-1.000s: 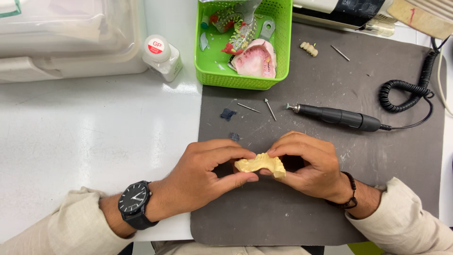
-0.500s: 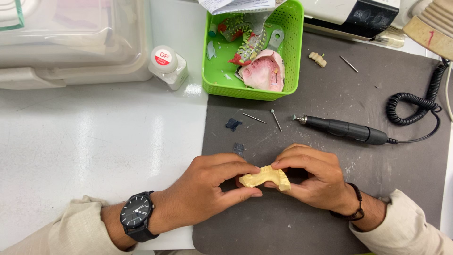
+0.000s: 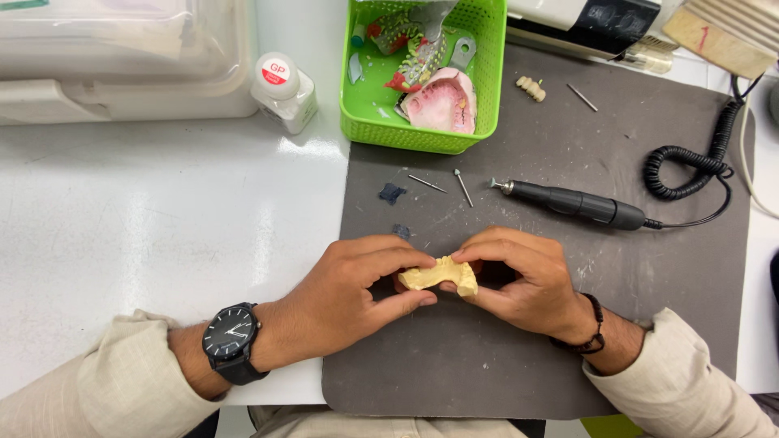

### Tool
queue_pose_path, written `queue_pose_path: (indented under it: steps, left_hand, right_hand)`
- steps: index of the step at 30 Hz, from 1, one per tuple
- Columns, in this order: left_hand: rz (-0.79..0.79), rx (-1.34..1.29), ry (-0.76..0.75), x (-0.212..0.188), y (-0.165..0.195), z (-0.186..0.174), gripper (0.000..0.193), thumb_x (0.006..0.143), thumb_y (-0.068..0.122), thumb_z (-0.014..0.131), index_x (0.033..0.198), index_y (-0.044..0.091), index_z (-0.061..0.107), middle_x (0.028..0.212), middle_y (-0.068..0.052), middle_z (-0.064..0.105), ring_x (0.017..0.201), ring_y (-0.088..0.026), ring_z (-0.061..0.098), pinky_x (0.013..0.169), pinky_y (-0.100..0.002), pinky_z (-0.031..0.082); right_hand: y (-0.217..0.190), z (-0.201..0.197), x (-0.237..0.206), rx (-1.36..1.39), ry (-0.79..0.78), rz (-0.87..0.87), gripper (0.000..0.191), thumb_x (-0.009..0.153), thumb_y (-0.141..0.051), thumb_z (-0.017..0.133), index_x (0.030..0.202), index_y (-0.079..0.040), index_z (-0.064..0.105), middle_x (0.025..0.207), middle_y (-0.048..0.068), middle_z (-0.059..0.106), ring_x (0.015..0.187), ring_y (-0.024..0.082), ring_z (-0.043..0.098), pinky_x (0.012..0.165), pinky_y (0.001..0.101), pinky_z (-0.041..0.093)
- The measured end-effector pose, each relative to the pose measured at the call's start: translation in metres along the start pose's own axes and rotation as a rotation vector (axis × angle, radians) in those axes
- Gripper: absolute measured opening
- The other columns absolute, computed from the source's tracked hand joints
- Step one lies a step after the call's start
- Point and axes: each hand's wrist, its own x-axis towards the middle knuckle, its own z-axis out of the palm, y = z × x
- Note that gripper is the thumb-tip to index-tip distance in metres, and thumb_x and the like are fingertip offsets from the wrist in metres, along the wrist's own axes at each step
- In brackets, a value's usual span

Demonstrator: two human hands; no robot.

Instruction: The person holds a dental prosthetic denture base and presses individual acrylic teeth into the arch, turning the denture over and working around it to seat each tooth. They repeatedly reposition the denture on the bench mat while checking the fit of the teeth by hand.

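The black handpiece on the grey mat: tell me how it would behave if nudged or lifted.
The handpiece looks round and slim, so it would probably roll. Its coiled cord would likely tug on it. It seems rigid, not floppy.

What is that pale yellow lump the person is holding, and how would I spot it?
Start at the dark grey mat on the white table. Near its front edge, the left hand and right hand meet, pinching a pale yellow plaster dental cast between their fingertips. Unlike the pink cast in the green basket, it is yellowish and held in hand.
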Motion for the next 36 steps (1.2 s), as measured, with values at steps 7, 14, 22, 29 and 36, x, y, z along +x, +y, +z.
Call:
queue_pose_path:
  steps: [7, 14, 22, 29, 36]
  left_hand:
    - [-0.017, -0.019, -0.018, 0.0, 0.002, 0.004, 0.044, 0.09, 0.014, 0.078, 0.131, 0.003, 0.066, 0.104, -0.007, 0.07, 0.078, -0.015, 0.073, 0.068, -0.026, 0.059]
    - [0.014, 0.027, -0.035, 0.002, 0.001, 0.005, 0.04, 0.09, 0.016, 0.08, 0.127, 0.005, 0.069, 0.103, -0.005, 0.068, 0.08, -0.014, 0.072, 0.068, -0.026, 0.059]
    - [-0.026, 0.004, 0.005, 0.002, 0.001, 0.004, 0.033, 0.089, 0.019, 0.081, 0.116, 0.004, 0.069, 0.102, -0.005, 0.072, 0.079, -0.012, 0.075, 0.068, -0.024, 0.062]
    - [-0.015, 0.039, 0.026, 0.001, 0.004, 0.007, 0.031, 0.087, 0.018, 0.082, 0.111, 0.003, 0.071, 0.096, -0.006, 0.074, 0.075, -0.011, 0.073, 0.064, -0.024, 0.059]
    - [-0.504, -0.457, -0.074, 0.0, 0.003, 0.013, 0.04, 0.104, 0.028, 0.054, 0.126, 0.001, 0.072, 0.087, -0.004, 0.078, 0.073, -0.009, 0.074, 0.067, -0.021, 0.058]
  right_hand:
    - [-0.003, -0.003, -0.001, 0.021, 0.051, -0.076, 0.037, 0.076, -0.013, 0.093, 0.103, -0.003, 0.07, 0.092, 0.009, 0.073, 0.079, 0.016, 0.073, 0.066, 0.0252, 0.058]
    - [0.004, -0.002, -0.005, 0.044, 0.066, -0.153, 0.037, 0.079, -0.01, 0.092, 0.106, -0.002, 0.068, 0.096, 0.01, 0.074, 0.084, 0.02, 0.074, 0.071, 0.0275, 0.06]
    - [0.0, 0.0, 0.001, -0.002, 0.075, -0.167, 0.039, 0.078, -0.011, 0.093, 0.106, -0.002, 0.068, 0.095, 0.011, 0.073, 0.085, 0.022, 0.074, 0.073, 0.0289, 0.06]
    - [-0.005, -0.003, -0.003, -0.084, 0.094, -0.252, 0.036, 0.079, -0.006, 0.093, 0.105, -0.003, 0.068, 0.097, 0.01, 0.072, 0.085, 0.023, 0.073, 0.073, 0.0306, 0.059]
    - [-0.012, -0.013, -0.007, -0.156, 0.031, -0.43, 0.034, 0.083, -0.001, 0.091, 0.108, -0.001, 0.068, 0.106, 0.011, 0.07, 0.092, 0.025, 0.072, 0.076, 0.033, 0.06]
